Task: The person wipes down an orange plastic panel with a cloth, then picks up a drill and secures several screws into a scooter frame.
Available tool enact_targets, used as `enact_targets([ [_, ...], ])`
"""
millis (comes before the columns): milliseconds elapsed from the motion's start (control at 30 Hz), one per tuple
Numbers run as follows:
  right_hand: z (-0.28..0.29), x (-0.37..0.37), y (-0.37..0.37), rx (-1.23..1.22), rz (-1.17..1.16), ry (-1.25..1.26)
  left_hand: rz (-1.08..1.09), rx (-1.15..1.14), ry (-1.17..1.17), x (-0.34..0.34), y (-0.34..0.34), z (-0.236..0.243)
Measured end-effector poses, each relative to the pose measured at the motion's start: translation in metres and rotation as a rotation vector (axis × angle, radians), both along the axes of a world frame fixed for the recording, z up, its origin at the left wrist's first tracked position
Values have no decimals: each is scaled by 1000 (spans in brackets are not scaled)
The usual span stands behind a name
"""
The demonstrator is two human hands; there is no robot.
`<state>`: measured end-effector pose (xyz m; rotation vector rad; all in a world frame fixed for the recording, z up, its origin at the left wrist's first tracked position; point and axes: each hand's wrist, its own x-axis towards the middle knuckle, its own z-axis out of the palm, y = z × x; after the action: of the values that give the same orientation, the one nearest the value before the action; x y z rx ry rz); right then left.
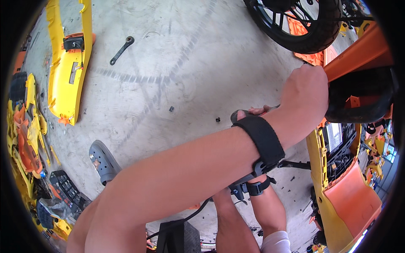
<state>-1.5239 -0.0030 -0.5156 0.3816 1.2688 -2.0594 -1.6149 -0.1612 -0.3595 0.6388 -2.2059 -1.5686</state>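
My left forearm, with a black strap, crosses the view, and my left hand [306, 84] is bent into a closed grip beside a long orange panel [354, 55] and a black molded part [358, 103]; what its fingers hold is hidden. Below it, my right hand [257, 111] is mostly hidden behind the left forearm. Its fingertips curl over a dark object [239, 117] that I cannot make out. A yellow and orange body assembly [350, 198] stands at the right.
A black wheel [322, 36] is at the top right. On the concrete floor [190, 109] lie a wrench [121, 50], a yellow panel [65, 92] and small black pieces. Plastic parts [27, 135] are piled at the far left. A foot in a grey clog [103, 158] rests at lower left.
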Motion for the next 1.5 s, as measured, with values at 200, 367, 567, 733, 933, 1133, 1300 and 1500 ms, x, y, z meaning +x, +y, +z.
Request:
enact_targets([
  [200,6,3,-17,-3,18,56,89,-77,86,-2,2,-5],
  [367,13,1,-35,3,20,154,-60,-63,90,-1,-9,2],
  [567,26,-7,-57,62,-9,375,-66,80,-5,82,-25,3],
  [733,35,-10,-69,146,-24,548,-62,-15,12,134,-17,-21],
  [933,46,-13,-76,241,-59,714,12,135,209,128,-7,-37],
  [1133,53,-17,-75,484,-23,832,-58,319,154,125,-21,-39],
  [1300,62,-19,-81,564,-60,785,-101,548,70,122,-28,-39],
  [1500,63,-21,-85,634,-64,953,-127,610,54,119,-36,-41],
])
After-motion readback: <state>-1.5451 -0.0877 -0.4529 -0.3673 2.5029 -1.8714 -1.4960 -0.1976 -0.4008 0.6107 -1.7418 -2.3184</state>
